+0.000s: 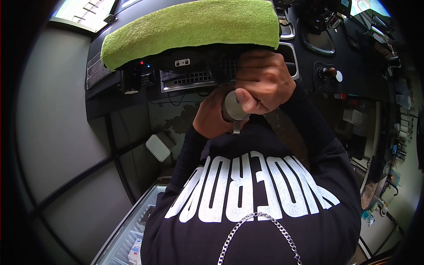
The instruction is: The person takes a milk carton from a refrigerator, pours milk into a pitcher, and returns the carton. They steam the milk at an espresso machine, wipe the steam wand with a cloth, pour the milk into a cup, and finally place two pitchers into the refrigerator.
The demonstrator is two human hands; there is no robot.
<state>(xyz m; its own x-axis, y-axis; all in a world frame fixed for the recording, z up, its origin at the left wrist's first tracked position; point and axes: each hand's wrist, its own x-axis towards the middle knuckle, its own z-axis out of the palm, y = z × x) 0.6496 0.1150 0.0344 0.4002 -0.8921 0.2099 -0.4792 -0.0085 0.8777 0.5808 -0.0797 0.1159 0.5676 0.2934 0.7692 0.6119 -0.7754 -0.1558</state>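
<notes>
A metal pitcher is held close to my chest, its handle pointing down toward my shirt. My left hand wraps round its left side. Over its right edge lies the thumb of my right hand, whose other fingers are curled shut at the front of the machine; what they grip there, if anything, is hidden. A green towel covers the top of the machine. Below the towel, left of my hands, sits a metal drip grate.
Red and blue lights glow on the machine's left. At the right stand a tamper and a grinder on the black counter. A white bin is at lower left, above a glass-topped case.
</notes>
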